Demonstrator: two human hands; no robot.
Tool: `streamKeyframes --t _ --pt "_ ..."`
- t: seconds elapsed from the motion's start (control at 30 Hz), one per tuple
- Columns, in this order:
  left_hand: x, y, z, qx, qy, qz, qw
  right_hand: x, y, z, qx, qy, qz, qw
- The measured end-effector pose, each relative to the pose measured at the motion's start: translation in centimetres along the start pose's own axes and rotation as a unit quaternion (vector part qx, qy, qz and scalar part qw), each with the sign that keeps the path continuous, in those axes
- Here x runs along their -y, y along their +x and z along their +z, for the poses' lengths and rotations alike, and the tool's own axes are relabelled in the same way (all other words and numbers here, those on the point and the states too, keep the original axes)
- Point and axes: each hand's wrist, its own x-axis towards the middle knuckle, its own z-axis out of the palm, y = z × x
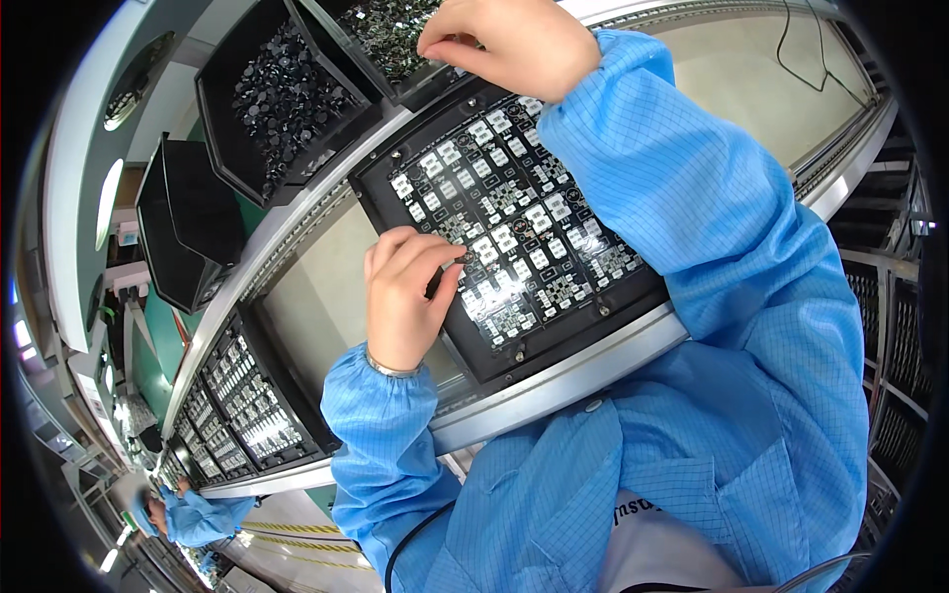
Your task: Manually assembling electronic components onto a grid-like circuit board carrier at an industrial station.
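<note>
A panel of dark circuit boards [514, 237], covered with white square parts, lies in a black carrier tray [484, 358] in front of me. My left hand [410, 292] is over the panel's left edge, thumb and index finger curled together. At their tips is a small dark spot, too small to name. My right hand [519, 44] reaches across to the far side, its fingers bent and pinched together beside a bin of small shiny metallic parts [390, 35]. Whatever those fingertips may hold is hidden.
A black bin [222, 163] with many small black round parts stands beyond the rail, next to another black bin [188, 222]. More loaded carrier trays [252, 395] sit further left along the conveyor rail [563, 371]. Another person in blue [203, 516] is at the far left.
</note>
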Motion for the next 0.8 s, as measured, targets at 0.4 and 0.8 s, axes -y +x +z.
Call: streamKeyframes --t 0.4,0.8 --pt "-0.6 0.8 -0.4 0.044 0.05 0.057 0.996 0.6 0.3 -2.7 -0.051 0.086 -0.069 0.993" --pt "2.4 6.8 -5.6 -0.059 0.111 0.057 0.99 -0.9 -3.7 3.8 0.188 0.123 0.05 0.973"
